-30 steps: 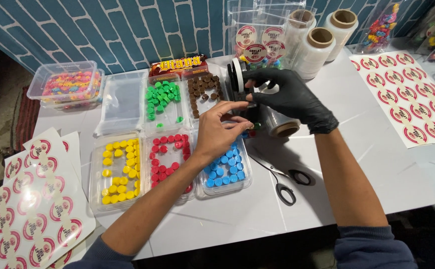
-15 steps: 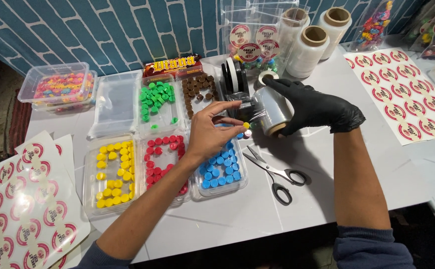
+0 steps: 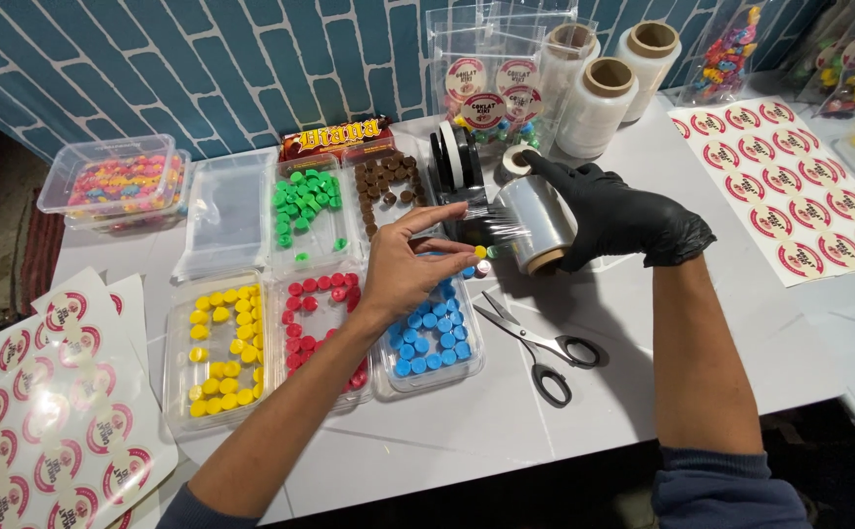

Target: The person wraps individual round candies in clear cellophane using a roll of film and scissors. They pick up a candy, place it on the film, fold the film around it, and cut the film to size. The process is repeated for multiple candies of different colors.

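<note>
Head view, right hand (image 3: 623, 220) (gloved), film roll (image 3: 537, 223)

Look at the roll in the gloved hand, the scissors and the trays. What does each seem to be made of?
Roll: thin clear plastic film, glossy and stretched into wrinkles, on what looks like a brown cardboard core. Scissors: bright metal blades, black handles, probably plastic. Trays: clear, thin, shiny plastic; the coloured pieces show through the walls. Right hand wears a black glove, likely nitrile or latex.

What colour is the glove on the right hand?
Black; the glove shows clearly in the head view.
</note>
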